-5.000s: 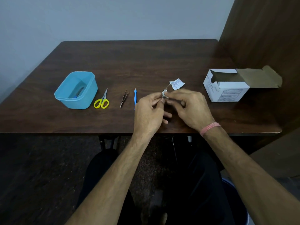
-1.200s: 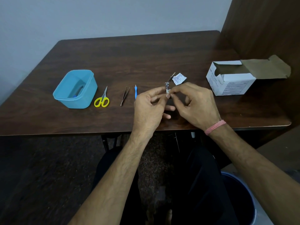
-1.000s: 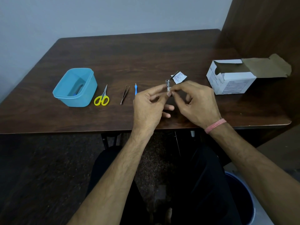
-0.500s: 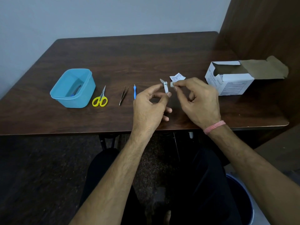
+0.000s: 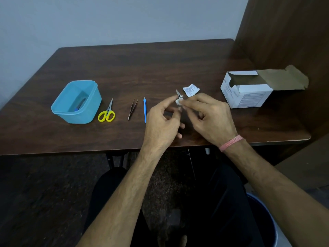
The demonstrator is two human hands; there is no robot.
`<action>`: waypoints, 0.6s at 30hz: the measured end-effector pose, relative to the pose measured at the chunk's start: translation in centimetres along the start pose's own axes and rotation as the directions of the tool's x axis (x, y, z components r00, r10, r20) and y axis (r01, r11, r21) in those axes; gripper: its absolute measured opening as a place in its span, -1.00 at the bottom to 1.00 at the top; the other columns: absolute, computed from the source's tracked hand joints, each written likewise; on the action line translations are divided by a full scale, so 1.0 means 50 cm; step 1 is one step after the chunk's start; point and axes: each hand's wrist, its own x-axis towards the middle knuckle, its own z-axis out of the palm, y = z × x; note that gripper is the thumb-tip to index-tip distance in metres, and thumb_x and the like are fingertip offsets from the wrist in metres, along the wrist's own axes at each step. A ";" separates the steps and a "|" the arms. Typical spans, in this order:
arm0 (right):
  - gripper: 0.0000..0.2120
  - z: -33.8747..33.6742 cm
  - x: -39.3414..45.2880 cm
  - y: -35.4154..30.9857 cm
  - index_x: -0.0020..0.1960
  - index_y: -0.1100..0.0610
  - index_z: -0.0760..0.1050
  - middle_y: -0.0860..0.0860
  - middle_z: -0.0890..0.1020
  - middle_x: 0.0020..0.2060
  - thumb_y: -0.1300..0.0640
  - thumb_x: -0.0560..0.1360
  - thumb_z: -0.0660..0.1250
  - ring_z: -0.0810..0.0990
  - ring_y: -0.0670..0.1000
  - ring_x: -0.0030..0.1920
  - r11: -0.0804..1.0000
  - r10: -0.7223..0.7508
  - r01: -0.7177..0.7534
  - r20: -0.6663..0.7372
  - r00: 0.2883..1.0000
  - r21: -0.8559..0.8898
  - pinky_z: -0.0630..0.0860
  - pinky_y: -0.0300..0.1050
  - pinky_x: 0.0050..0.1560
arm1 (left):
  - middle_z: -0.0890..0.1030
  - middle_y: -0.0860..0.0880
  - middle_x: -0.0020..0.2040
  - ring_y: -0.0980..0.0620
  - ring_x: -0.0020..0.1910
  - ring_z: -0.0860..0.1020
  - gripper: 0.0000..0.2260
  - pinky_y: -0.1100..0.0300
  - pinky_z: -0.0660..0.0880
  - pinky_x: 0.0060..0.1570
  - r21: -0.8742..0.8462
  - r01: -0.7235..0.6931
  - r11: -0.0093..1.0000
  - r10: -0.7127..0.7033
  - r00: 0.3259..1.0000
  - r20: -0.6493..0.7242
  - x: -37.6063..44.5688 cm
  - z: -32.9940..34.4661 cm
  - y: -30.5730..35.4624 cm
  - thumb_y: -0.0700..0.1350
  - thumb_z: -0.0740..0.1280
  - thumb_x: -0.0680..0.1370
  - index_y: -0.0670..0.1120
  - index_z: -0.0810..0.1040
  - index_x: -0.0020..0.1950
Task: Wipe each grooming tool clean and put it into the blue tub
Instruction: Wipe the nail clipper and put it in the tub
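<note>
Head view. My left hand (image 5: 162, 122) is raised over the near middle of the table (image 5: 160, 65), thumb and forefinger pinching the lower end of a small metal nail clipper (image 5: 178, 97). The clipper stands roughly upright, its thin lever tip pointing up and away from me. My other left fingers are curled loosely under the palm.

My right hand (image 5: 210, 116) meets it from the right. Its fingertips (image 5: 185, 103) are pressed together on a small white wipe (image 5: 178, 101), which sits against the clipper's body. Exact wrap of the wipe too small to tell. A pink band (image 5: 230, 143) is on my right wrist.

Just beyond the hands a torn white packet (image 5: 191, 89) lies flat on the table. Further right, an open white box (image 5: 247, 90) with its brown flap folded back.

To the left of my hands, in a row on the table: a thin blue-handled tool (image 5: 145, 110), then tweezers (image 5: 132, 109), then yellow-handled scissors (image 5: 107, 112), all apart from one another. The scissors lie just beside the blue tub (image 5: 92, 102), at the left end of the row. Inside the tub something dark with a blue bit shows at the bottom; I cannot tell what it is.

Below the table edge, my dark-clothed legs and the rim of a bin (image 5: 270, 223) at lower right.
</note>
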 end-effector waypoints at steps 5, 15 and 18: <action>-0.75 0.000 0.007 -0.007 0.30 0.03 0.76 -0.08 0.74 0.12 0.20 0.65 0.50 0.51 -0.18 -0.25 0.998 0.014 -0.016 -0.032 0.999 -0.061 0.65 0.03 -0.28 | 0.71 0.21 -0.01 0.04 -0.30 0.76 -0.66 0.18 0.63 -0.47 -0.039 0.030 0.999 -0.030 1.000 -0.002 0.000 0.000 0.001 -0.13 0.45 0.74 0.09 0.66 0.52; -0.77 -0.009 0.008 -0.018 0.26 0.05 0.78 -0.05 0.77 0.08 0.23 0.65 0.48 0.75 0.01 -0.11 0.998 -0.005 0.004 -0.018 1.000 -0.069 0.69 0.08 -0.22 | 0.73 0.16 -0.03 0.05 -0.30 0.76 -0.67 0.19 0.63 -0.47 -0.036 0.044 0.998 -0.044 0.999 0.013 -0.004 0.001 0.010 -0.14 0.46 0.75 0.05 0.68 0.52; -0.80 -0.007 0.007 -0.017 0.22 0.05 0.79 -0.08 0.77 0.09 0.22 0.64 0.48 0.73 -0.03 -0.16 0.999 -0.026 0.026 -0.010 1.000 -0.040 0.69 0.05 -0.22 | 0.73 0.14 -0.05 0.05 -0.30 0.75 -0.69 0.19 0.61 -0.48 -0.053 0.048 0.997 -0.047 0.999 0.011 -0.003 -0.001 0.008 -0.15 0.46 0.74 0.04 0.71 0.49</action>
